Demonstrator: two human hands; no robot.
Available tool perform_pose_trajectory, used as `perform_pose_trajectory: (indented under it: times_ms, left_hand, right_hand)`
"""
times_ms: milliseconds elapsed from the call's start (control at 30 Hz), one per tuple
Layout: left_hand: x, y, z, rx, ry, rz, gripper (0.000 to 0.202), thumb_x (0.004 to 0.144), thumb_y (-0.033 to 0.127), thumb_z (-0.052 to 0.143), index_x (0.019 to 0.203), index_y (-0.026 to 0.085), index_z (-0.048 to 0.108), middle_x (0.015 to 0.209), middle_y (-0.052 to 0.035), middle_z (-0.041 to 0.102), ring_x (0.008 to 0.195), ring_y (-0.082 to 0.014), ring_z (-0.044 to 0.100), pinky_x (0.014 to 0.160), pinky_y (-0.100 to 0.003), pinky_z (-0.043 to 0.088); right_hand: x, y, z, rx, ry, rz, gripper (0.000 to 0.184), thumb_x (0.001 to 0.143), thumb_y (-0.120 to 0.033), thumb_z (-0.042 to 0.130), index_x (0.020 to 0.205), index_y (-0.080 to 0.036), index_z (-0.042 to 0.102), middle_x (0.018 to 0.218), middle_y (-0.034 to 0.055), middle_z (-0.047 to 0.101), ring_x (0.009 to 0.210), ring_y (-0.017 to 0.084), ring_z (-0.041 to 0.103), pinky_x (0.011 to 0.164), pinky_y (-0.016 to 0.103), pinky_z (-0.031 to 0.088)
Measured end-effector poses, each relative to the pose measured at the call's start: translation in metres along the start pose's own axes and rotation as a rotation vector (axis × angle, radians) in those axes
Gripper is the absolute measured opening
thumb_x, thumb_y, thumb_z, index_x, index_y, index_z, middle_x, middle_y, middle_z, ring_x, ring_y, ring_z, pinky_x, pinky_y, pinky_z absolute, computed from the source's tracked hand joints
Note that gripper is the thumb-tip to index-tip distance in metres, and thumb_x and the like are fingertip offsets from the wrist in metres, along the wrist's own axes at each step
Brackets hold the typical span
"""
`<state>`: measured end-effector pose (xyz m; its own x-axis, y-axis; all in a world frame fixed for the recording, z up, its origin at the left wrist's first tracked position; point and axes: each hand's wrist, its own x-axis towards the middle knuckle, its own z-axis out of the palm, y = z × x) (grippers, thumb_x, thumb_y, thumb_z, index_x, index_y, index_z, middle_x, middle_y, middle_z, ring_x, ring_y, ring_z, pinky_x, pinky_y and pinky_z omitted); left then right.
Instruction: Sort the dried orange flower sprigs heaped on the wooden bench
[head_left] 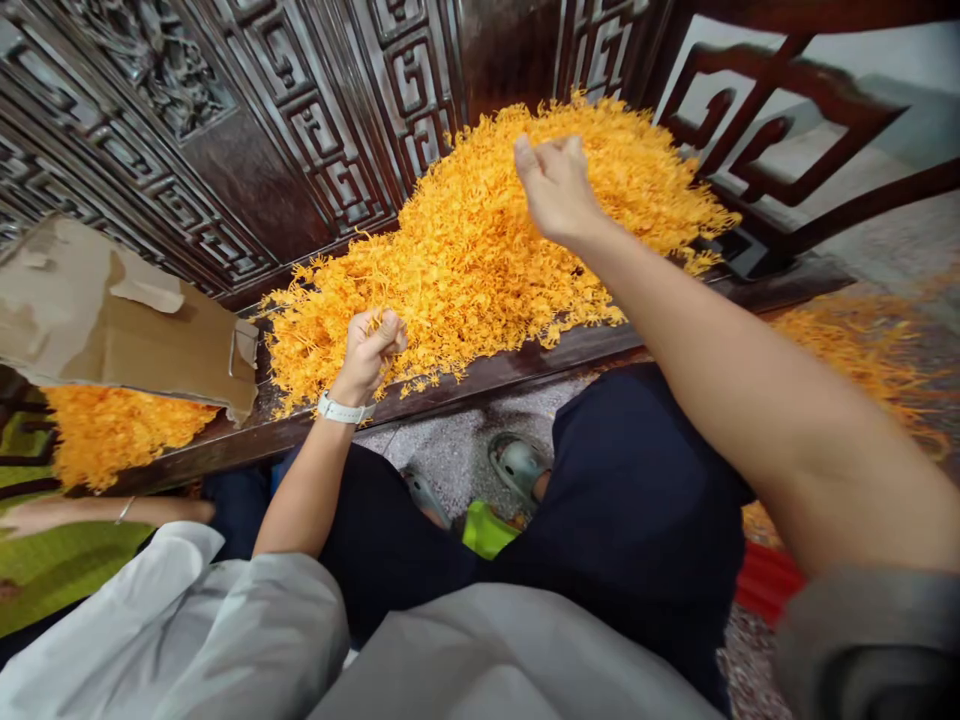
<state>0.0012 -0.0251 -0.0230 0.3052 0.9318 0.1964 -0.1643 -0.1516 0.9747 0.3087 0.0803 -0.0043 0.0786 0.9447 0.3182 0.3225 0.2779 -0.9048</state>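
Observation:
A big heap of thin orange strands [480, 240] lies on a dark carved wooden bench [525, 360]. My left hand [371, 350], with a white watch on its wrist, is closed in a fist on a small bunch of the strands at the heap's near edge. My right hand [555, 185] reaches over the top of the heap with its fingers bent and pressed together, knuckles up. What is under its fingers is hidden.
A torn cardboard box [112, 320] lies at the left over another pile of orange strands [112, 430]. Another person's arm with a bracelet [112, 512] rests at the lower left. More strands [862, 350] lie at the right. Sandals and a green item [487, 530] are on the floor.

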Motion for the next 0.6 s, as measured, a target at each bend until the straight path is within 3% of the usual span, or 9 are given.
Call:
perform_pose_trajectory:
  times_ms: [100,167,233,300,367,467,600]
  left_hand:
    - [0.005,-0.003,0.003,0.006,0.002,0.011,0.059,0.079,0.06,0.09,0.059,0.017,0.054,0.051,0.0066,0.033,0.048,-0.005,0.029,0.048,-0.022,0.029]
    - [0.009,-0.006,0.005,0.029,-0.017,0.02,0.058,0.081,0.061,0.088,0.06,0.017,0.055,0.051,0.0067,0.033,0.047,-0.0046,0.028,0.049,-0.023,0.028]
    - [0.011,-0.011,0.007,0.054,-0.05,0.027,0.059,0.082,0.061,0.087,0.059,0.017,0.054,0.051,0.0065,0.034,0.047,-0.0045,0.028,0.049,-0.024,0.026]
    - [0.013,-0.014,0.008,0.083,-0.08,0.024,0.06,0.083,0.062,0.085,0.06,0.017,0.054,0.052,0.0059,0.036,0.047,-0.0047,0.029,0.049,-0.024,0.023]
    - [0.014,-0.017,0.008,0.108,-0.104,0.009,0.061,0.082,0.063,0.086,0.06,0.017,0.052,0.053,0.0053,0.037,0.048,-0.0052,0.03,0.049,-0.025,0.022]
    - [0.017,-0.018,0.009,0.088,-0.126,-0.009,0.062,0.083,0.061,0.085,0.059,0.018,0.047,0.052,0.006,0.035,0.047,-0.0053,0.029,0.049,-0.025,0.023]
    - [0.017,-0.012,0.006,0.041,-0.106,-0.001,0.06,0.083,0.057,0.086,0.058,0.018,0.049,0.051,0.0063,0.034,0.047,-0.0051,0.03,0.048,-0.025,0.024]
  right_hand:
    - [-0.016,-0.025,0.021,0.103,-0.007,0.166,0.066,0.099,-0.085,0.04,0.088,-0.023,0.058,0.087,0.0107,0.066,0.085,0.022,0.062,0.072,0.034,0.052]
    - [-0.029,-0.041,0.039,0.232,-0.187,0.319,0.073,0.097,-0.089,0.036,0.087,-0.021,0.06,0.09,0.0126,0.068,0.075,0.021,0.063,0.063,0.035,0.054]
    - [-0.04,-0.052,0.054,0.348,-0.363,0.399,0.069,0.094,-0.088,0.045,0.086,-0.021,0.058,0.086,0.0111,0.067,0.063,0.018,0.058,0.052,0.032,0.048]
    - [-0.048,-0.058,0.063,0.42,-0.439,0.391,0.058,0.091,-0.08,0.064,0.084,-0.023,0.054,0.077,0.007,0.063,0.055,0.014,0.045,0.043,0.028,0.036]
    - [-0.051,-0.062,0.066,0.465,-0.429,0.355,0.052,0.09,-0.07,0.074,0.082,-0.024,0.05,0.071,0.0032,0.058,0.051,0.011,0.032,0.04,0.027,0.025]
    - [-0.041,-0.063,0.062,0.482,-0.323,0.331,0.052,0.093,-0.066,0.073,0.078,-0.025,0.044,0.063,-0.0012,0.046,0.05,0.01,0.024,0.042,0.027,0.019]
    - [-0.008,-0.046,0.026,0.468,-0.038,0.304,0.053,0.101,-0.073,0.053,0.079,-0.026,0.045,0.059,-0.0045,0.032,0.051,0.01,0.023,0.048,0.027,0.019]
